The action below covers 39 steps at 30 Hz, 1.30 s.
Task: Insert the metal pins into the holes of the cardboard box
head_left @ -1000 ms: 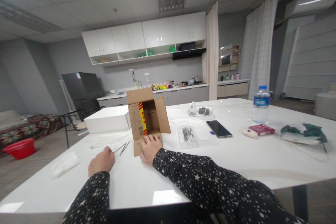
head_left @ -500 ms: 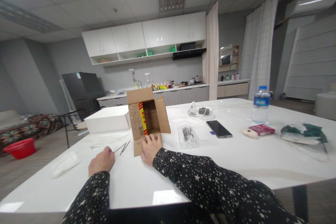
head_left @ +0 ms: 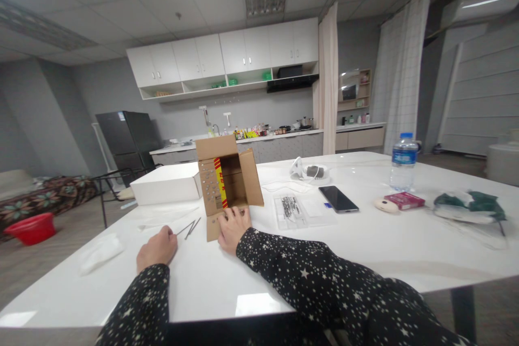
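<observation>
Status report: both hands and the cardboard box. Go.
Right hand flat on the lower flap of the open cardboard box. Left hand closed, on the table beside thin metal rods. White box behind; nothing between hands and box.

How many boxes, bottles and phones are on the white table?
Boxes: 3, the open cardboard box, the white box and the small red box
Bottles: 1, the water bottle
Phones: 1, the phone
Total: 5
</observation>
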Available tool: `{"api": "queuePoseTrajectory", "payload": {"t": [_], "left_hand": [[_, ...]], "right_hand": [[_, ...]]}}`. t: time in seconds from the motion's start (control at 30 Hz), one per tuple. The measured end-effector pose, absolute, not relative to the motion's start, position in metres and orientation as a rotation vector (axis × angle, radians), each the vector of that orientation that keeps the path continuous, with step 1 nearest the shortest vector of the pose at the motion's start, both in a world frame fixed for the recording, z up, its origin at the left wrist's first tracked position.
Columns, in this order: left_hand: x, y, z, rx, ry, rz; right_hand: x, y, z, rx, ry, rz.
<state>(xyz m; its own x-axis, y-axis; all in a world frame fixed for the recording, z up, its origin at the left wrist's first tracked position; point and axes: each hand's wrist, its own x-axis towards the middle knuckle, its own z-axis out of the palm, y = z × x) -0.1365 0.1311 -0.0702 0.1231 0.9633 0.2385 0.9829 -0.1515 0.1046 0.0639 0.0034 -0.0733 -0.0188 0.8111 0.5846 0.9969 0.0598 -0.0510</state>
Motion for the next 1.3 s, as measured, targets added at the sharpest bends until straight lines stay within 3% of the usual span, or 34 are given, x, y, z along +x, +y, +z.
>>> {"api": "queuePoseTrajectory", "payload": {"t": [1.3], "left_hand": [[-0.14, 0.129, -0.07, -2.305, -2.017, -0.376]], "right_hand": [[0.086, 0.038, -0.078, -1.564, -1.332, -0.21]]}}
